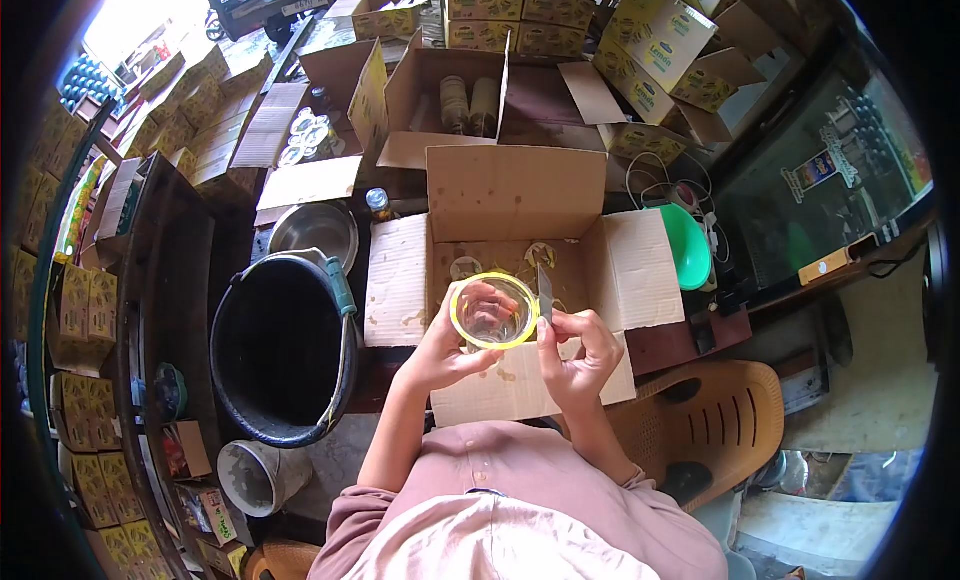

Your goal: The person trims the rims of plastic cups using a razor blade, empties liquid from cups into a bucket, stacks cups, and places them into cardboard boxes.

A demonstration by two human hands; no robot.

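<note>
My left hand [438, 352] is wrapped round a clear plastic cup [492, 325] with a bright yellow rim, its mouth tilted up toward me. Fingers show through the cup's transparent wall. Pinched between the thumb and fingers of my right hand [582, 362] is a thin grey blade [545, 292], upright against the right side of the yellow rim. Whether its edge cuts into the rim I cannot tell. Both hands are above an open cardboard box [515, 195] with its flaps spread. A few round pieces, partly hidden by the cup, lie inside it.
Left of the box stand a large black bucket [230, 355] and a steel bowl [335, 230]. A green bowl [685, 245] is at the right. Behind are an open carton [440, 70] with cup stacks and yellow cartons [650, 55]. An orange plastic chair [740, 410] sits right of me.
</note>
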